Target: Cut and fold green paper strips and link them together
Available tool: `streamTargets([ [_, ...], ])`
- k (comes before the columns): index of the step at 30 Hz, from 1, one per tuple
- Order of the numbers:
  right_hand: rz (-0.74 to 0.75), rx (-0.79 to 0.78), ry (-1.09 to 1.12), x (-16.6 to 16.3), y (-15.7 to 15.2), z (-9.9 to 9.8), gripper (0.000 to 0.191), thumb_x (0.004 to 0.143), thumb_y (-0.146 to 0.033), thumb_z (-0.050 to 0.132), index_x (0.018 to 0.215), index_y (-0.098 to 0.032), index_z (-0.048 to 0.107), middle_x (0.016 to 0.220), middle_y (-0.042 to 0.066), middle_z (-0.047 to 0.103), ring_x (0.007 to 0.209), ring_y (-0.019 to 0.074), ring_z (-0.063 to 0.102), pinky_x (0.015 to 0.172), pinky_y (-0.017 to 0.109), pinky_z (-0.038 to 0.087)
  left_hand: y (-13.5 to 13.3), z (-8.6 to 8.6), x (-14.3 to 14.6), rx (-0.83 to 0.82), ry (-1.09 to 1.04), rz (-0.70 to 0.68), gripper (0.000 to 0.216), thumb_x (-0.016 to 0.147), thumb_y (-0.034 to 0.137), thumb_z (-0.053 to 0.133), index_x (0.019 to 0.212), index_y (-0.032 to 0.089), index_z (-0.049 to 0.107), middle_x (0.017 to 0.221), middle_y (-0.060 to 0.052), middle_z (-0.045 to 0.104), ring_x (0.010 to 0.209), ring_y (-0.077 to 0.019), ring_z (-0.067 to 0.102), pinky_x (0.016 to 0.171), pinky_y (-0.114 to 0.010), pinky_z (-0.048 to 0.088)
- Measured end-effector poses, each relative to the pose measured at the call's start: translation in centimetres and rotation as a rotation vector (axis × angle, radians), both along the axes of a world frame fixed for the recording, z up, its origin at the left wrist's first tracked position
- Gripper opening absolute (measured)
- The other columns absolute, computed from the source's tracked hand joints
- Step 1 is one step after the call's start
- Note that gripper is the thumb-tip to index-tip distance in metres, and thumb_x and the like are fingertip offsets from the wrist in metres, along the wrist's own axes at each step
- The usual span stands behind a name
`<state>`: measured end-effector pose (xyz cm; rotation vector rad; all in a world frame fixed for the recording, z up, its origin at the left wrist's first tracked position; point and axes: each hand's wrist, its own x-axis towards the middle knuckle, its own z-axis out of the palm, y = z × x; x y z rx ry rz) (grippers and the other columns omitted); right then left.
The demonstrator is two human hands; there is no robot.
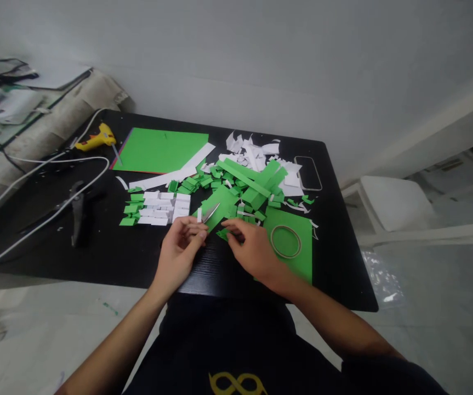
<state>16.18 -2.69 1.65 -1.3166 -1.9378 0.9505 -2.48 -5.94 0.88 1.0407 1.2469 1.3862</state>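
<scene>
My left hand (181,241) is closed, with a small white paper strip (199,214) standing up from its fingers. Silver scissor blades (212,212) point up and right just beyond those fingertips; their handles are hidden, so I cannot tell whether this hand also holds them. Loosely curled, my right hand (250,244) has its thumb and forefinger apart beside a small green paper piece (222,234). Beyond both hands lies a heap of folded green paper pieces (215,178) and longer green strips (246,178). White folded pieces (162,207) sit in rows to the left, with green ones at their end.
On the black table (113,258) are a yellow glue gun (96,138), a looped white cable (39,241), a dark-handled tool (77,214) and green sheets (162,148). A tape roll (272,241) rests on green paper at right. White scraps (252,153) and a phone-like object (310,174) lie behind.
</scene>
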Motion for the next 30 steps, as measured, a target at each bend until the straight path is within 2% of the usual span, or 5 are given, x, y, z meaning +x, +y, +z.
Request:
streamTargets([
  [4,-0.029,-0.230,0.388,1.2,0.4,0.5,0.017,0.089,-0.016,0.070,0.104,-0.021,0.077,0.099,0.005,0.081,0.094,0.0214,0.079,0.085,0.036,0.066,0.3,-0.1,0.5,0.023,0.029,-0.107,0.036,0.085,0.025,0.083,0.114,0.021,0.062,0.108,-0.007,0.075,0.096,-0.0178,0.071,0.083,-0.029,0.057],
  [14,0.009,-0.451,0.592,2.2,-0.1,1.2,0.023,0.094,-0.031,0.070,0.115,-0.022,0.076,0.095,0.004,0.081,0.083,0.0184,0.078,0.076,0.036,0.068,0.9,1.0,2.2,0.024,0.005,-0.213,0.037,0.083,0.021,0.083,0.111,0.021,0.059,0.091,-0.001,0.072,0.074,-0.0116,0.064,0.073,-0.026,0.055],
  [21,-0.106,-0.716,0.877,1.9,-1.0,-0.2,0.038,0.065,-0.033,0.097,0.093,-0.020,0.075,0.087,0.000,0.077,0.085,0.0185,0.077,0.090,0.040,0.067,0.4,0.9,3.4,0.080,-0.027,-0.072,0.041,0.080,0.021,0.085,0.110,0.022,0.056,0.086,0.001,0.070,0.071,-0.0109,0.064,0.069,-0.024,0.053],
  [26,-0.212,-0.656,0.914,1.6,-1.0,0.0,0.029,0.068,-0.034,0.095,0.081,-0.019,0.074,0.080,-0.003,0.070,0.077,0.0150,0.072,0.081,0.034,0.069,0.1,0.9,3.3,0.076,0.008,-0.094,0.034,0.086,0.024,0.081,0.110,0.022,0.057,0.089,0.000,0.071,0.077,-0.0134,0.066,0.074,-0.026,0.053],
  [30,-0.197,-0.559,0.810,2.1,-0.8,0.3,0.024,0.073,-0.031,0.091,0.083,-0.020,0.073,0.079,-0.003,0.070,0.076,0.0154,0.072,0.080,0.035,0.069,0.1,2.1,1.7,0.174,0.290,-0.155,0.011,0.101,0.027,0.063,0.092,0.021,0.064,0.100,-0.006,0.068,0.097,-0.0201,0.066,0.091,-0.034,0.052],
])
